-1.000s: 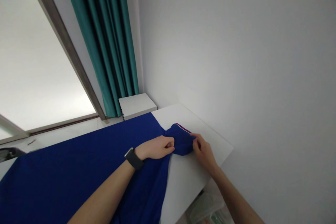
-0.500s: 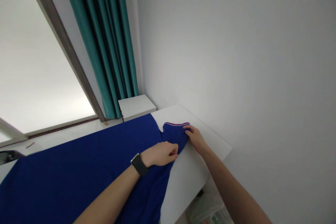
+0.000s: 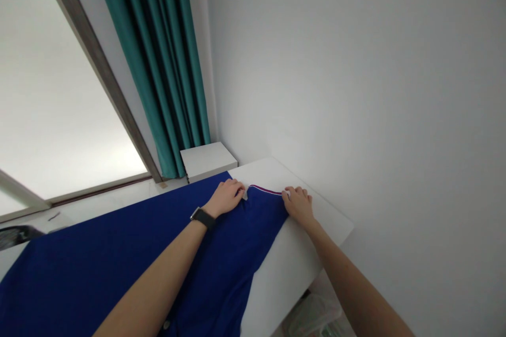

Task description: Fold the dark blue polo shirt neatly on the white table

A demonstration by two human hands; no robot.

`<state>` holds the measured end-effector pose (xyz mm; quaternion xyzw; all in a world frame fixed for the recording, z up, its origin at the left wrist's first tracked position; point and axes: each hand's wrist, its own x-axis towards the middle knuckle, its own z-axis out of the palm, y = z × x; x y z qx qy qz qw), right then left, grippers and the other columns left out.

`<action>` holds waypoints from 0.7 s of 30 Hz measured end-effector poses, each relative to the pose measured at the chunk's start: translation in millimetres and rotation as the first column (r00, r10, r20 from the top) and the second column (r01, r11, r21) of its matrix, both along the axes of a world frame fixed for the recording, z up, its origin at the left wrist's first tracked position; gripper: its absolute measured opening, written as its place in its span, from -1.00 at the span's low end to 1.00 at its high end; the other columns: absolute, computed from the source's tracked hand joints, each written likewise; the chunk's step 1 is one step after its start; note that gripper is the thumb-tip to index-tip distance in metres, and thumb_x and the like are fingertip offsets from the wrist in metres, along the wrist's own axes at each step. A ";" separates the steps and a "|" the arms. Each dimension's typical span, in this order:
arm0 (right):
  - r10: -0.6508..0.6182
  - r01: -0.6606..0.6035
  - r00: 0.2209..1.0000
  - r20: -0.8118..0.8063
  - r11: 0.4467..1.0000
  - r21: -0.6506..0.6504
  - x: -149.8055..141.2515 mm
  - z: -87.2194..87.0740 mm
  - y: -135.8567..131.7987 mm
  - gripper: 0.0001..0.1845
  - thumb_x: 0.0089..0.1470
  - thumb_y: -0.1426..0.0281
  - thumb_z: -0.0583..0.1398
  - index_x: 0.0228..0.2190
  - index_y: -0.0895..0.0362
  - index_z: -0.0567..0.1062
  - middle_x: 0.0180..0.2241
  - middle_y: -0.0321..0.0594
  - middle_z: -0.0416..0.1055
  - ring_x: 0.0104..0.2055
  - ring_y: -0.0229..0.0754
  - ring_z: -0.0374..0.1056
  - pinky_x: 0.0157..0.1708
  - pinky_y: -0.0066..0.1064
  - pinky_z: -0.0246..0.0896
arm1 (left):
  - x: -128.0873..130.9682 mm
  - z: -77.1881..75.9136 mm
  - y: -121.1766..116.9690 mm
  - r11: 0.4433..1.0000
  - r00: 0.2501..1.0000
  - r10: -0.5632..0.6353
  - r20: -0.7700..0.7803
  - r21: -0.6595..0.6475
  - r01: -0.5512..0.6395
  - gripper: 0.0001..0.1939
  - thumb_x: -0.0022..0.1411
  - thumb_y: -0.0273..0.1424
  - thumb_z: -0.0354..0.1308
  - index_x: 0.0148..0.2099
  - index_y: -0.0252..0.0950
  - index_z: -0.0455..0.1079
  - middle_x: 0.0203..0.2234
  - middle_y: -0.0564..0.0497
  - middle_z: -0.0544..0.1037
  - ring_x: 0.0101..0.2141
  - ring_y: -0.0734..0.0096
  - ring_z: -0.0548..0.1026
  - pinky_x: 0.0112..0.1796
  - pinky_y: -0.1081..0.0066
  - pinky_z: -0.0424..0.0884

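A blue shirt (image 3: pixel 130 253) lies spread over the white table, with a pale button near the bottom of the view. Its sleeve (image 3: pixel 263 216) points to the far right and ends in a cuff edged with a red and white stripe. My right hand (image 3: pixel 299 205) is closed at the right corner of that cuff, thumb and fingers on the cloth. On the shirt's far edge, beside the left end of the cuff, rests my left hand (image 3: pixel 227 196); its fingers are curled together on the fabric. A dark watch (image 3: pixel 203 217) is on my left wrist.
The white table (image 3: pixel 300 258) meets a plain wall on the right. Beyond its far edge stands a low white cabinet (image 3: pixel 208 160) under a green curtain (image 3: pixel 158 63). A clear plastic bag (image 3: pixel 312 316) is below the table's near right edge. A dark object (image 3: pixel 18 236) is at far left.
My left hand has moved up and away, from the sleeve's lower side to the cuff's left end. The sleeve looks flatter and wider. My right hand has shifted slightly at the cuff corner.
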<state>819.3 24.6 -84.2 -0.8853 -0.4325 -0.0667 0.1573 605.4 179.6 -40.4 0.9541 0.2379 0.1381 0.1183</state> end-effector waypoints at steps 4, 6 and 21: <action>0.049 -0.042 0.997 0.055 0.993 -0.107 0.0 2.7 6.5 -0.60 0.22 0.10 0.06 -0.19 0.15 0.48 -0.20 0.02 0.47 -0.08 0.08 0.31 -0.09 -0.14 0.03 | 14.4 -14.8 14.4 1.000 0.999 0.012 -0.043 -0.027 -0.013 -0.66 0.37 -0.32 -0.13 -0.03 -0.25 0.45 -0.10 -0.12 0.52 -0.03 0.11 0.39 -0.02 0.13 0.24; 0.092 -0.087 0.994 0.057 0.993 -0.086 0.8 -3.0 7.6 -0.71 0.22 0.20 0.07 -0.21 0.14 0.45 -0.21 -0.01 0.48 -0.09 0.05 0.32 -0.10 -0.17 0.04 | 22.3 -19.4 19.6 0.998 0.998 0.024 -0.059 -0.054 -0.028 -0.63 0.35 -0.37 -0.14 0.05 -0.24 0.42 -0.04 -0.14 0.50 0.01 0.09 0.37 0.00 0.10 0.23; 0.309 -0.072 0.888 -0.340 0.825 0.560 12.0 -15.7 3.3 -0.77 0.19 0.19 -0.03 -0.31 0.05 0.31 -0.39 -0.22 0.42 -0.33 -0.10 0.34 -0.28 -0.30 0.22 | 60.7 -10.9 42.1 0.891 0.988 -0.150 -0.037 -0.438 0.119 -0.72 0.28 -0.14 -0.02 -0.23 -0.24 0.32 -0.43 0.09 0.48 -0.36 0.38 0.44 -0.25 0.41 0.28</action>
